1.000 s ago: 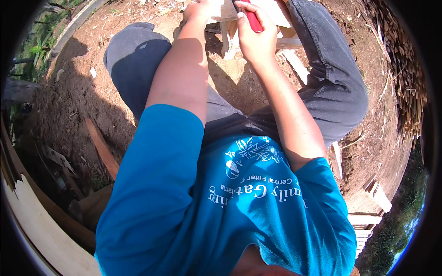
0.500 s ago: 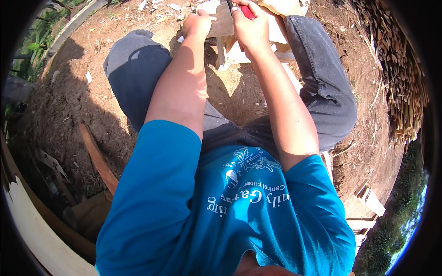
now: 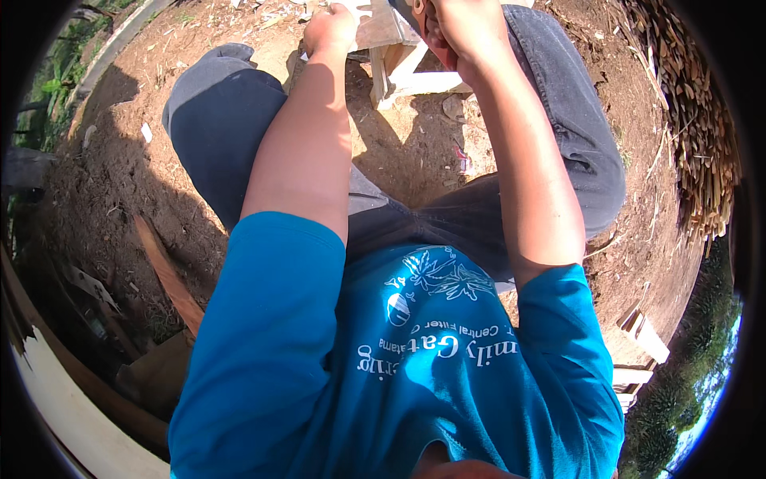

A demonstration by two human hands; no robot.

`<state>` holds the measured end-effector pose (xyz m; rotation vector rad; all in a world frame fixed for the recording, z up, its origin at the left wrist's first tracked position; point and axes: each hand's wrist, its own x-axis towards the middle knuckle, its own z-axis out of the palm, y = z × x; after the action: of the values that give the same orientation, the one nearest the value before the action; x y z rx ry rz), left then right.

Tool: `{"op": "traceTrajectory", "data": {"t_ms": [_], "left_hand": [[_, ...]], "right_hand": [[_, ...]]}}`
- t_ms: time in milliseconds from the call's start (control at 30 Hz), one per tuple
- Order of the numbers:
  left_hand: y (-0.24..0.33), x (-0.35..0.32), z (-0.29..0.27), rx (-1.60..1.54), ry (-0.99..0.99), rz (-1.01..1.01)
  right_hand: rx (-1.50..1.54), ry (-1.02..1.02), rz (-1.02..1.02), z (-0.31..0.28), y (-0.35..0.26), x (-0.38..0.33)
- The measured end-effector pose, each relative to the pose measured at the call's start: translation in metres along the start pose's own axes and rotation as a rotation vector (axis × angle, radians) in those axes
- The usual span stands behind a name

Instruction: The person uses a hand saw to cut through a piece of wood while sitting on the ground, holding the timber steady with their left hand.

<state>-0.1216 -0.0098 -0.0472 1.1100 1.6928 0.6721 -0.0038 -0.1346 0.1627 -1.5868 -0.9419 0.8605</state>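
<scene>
At the top edge, my left hand (image 3: 329, 32) is closed beside a pale notched piece (image 3: 363, 10), apparently wood, and seems to grip its edge. My right hand (image 3: 472, 33) is wrapped round a hand tool whose dark flat part (image 3: 404, 11) shows to the left of the fingers. The tool's far end is cut off by the frame, so its exact kind cannot be told. Below and between both hands stands a low wooden stand (image 3: 386, 78) with a flat top and pale legs. Both hands are near that top.
My bent legs in dark trousers (image 3: 219, 120) flank the stand. Bare soil (image 3: 407, 164) with wood chips lies between them. Stacked thin wood strips (image 3: 698, 128) rise at the right. A reddish-brown board (image 3: 169, 275) and a long pale plank (image 3: 80, 407) lie at the left.
My right hand has moved right and toward the top edge, turning with the tool; its red part no longer shows clearly. My left hand has shifted slightly left and up.
</scene>
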Motion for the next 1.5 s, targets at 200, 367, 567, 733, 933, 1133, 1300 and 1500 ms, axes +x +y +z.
{"op": "traceTrajectory", "data": {"t_ms": [200, 367, 567, 733, 933, 1133, 1300, 1500], "left_hand": [[0.004, 0.000, -0.018, 0.460, -0.071, 0.045], [0.020, -0.014, -0.010, 0.832, -0.163, 0.285], [-0.005, 0.007, -0.013, 0.638, -0.085, 0.200], [-0.010, 0.013, -0.013, 0.164, -0.116, 0.004], [0.010, 0.002, 0.004, 0.044, -0.253, 0.102], [0.003, 0.003, -0.002, 0.053, -0.171, 0.113], [0.001, 0.000, 0.008, -0.029, -0.217, 0.101], [0.005, -0.006, 0.004, -0.133, -0.375, 0.099]], "right_hand": [[-0.154, -0.506, 0.079, 0.022, -0.077, 0.065], [0.113, -0.219, -0.057, 0.036, -0.044, 0.086], [-0.129, -0.213, -0.088, 0.026, -0.066, 0.048], [-0.181, -0.193, -0.209, 0.008, -0.083, 0.014], [-0.228, -0.079, -0.254, 0.023, -0.032, 0.096], [-0.277, -0.199, -0.154, 0.021, -0.038, 0.088], [-0.388, 0.223, -0.833, 0.015, 0.003, 0.069], [-0.222, 0.325, -0.637, -0.006, -0.019, 0.003]]}}
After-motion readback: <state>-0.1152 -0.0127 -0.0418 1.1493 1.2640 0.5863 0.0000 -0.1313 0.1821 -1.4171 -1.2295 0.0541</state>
